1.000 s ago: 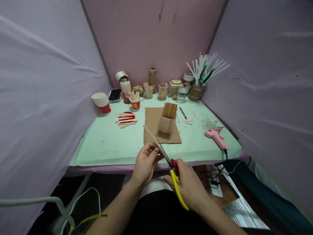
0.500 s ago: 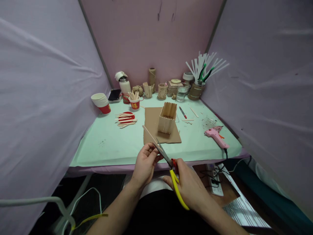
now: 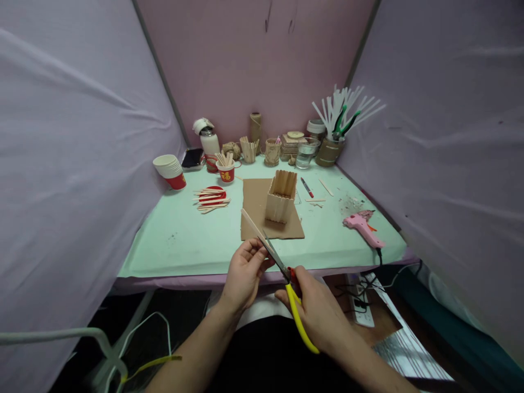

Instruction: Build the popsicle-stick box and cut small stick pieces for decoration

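Observation:
My left hand pinches a thin wooden stick that points up and to the left over the table's front edge. In my right hand are scissors with yellow and red handles. Their slightly parted blades lie along the stick, near my left fingertips. Beyond my hands, an open box of wooden sticks stands upright on a piece of brown cardboard.
Loose sticks lie on a red disc at the left, near a red cup of sticks and stacked paper cups. A pink glue gun rests at the right. A red marker lies behind. Jars line the back.
The stick and scissors have shifted very slightly to the right in view, still held the same way. Otherwise the scene looks the same.

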{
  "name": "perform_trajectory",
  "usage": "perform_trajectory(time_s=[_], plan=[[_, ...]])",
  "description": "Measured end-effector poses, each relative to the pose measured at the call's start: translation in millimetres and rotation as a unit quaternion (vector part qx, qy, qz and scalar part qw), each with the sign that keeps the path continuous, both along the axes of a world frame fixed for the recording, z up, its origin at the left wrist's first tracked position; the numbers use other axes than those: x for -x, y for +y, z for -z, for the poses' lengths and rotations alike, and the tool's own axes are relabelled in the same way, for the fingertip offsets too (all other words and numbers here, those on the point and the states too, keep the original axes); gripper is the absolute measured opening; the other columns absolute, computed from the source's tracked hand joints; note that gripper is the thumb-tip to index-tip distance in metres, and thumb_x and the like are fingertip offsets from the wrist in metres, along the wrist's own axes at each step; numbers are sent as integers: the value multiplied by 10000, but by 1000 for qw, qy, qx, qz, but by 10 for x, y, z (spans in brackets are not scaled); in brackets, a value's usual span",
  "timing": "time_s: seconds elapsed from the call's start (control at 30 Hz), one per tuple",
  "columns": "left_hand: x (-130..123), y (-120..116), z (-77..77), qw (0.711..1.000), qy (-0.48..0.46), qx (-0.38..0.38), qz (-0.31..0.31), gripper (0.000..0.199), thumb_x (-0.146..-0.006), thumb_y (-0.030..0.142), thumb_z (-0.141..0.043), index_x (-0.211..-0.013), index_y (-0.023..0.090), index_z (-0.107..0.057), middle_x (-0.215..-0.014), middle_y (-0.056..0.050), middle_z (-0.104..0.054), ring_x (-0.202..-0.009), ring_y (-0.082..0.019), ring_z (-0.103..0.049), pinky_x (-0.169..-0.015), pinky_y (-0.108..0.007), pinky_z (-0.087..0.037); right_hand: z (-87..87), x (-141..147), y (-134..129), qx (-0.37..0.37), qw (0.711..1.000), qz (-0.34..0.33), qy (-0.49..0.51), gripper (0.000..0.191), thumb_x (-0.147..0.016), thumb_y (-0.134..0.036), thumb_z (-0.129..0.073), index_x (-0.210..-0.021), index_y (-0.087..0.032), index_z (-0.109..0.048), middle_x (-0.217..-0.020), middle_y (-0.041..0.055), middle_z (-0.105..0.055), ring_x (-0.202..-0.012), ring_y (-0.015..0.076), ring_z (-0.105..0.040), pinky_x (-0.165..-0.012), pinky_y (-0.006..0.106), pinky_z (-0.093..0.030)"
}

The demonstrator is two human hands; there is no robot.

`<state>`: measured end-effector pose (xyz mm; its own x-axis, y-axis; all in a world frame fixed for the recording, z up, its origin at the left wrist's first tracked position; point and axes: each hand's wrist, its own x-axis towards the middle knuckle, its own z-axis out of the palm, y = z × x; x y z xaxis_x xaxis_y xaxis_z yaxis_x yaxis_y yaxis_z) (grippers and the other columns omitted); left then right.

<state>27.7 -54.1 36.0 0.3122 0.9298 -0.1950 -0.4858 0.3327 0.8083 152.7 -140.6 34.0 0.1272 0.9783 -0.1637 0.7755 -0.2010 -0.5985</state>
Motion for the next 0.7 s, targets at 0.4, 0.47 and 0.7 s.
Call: perform_trajectory(time_s=[0.4, 0.47, 0.7], plan=[[11, -12, -18, 1000, 3, 2, -6, 287, -640, 298, -812, -742, 148, -590, -746, 16, -608, -681, -81, -568, -666, -215, -503, 71, -23, -32, -12, 1000, 0, -1, 241, -892, -462, -452, -814, -250, -369, -715, 38, -618, -638, 224, -566, -576, 276, -332], [16, -9, -10, 1000, 1, 4, -4, 283, -641, 291, -812, -747, 146, -593, -749, 16, -609, -681, -80, -570, -669, -216, -506, 67, -27, -31, -9, 1000, 2, -5, 256, -892, -479, -444, -808, -251, -363, -708, 38, -617, -637, 227, -567, -579, 279, -333], [21, -5, -14, 1000, 5, 13, 4, 296, -628, 293, -821, -752, 142, -599, -734, 14, -620, -649, -75, -577, -644, -207, -509, 43, -45, -27, -11, 1000, -1, -20, 281, -902, -507, -419, -794, -253, -365, -698, 41, -625, -638, 233, -572, -584, 286, -343]])
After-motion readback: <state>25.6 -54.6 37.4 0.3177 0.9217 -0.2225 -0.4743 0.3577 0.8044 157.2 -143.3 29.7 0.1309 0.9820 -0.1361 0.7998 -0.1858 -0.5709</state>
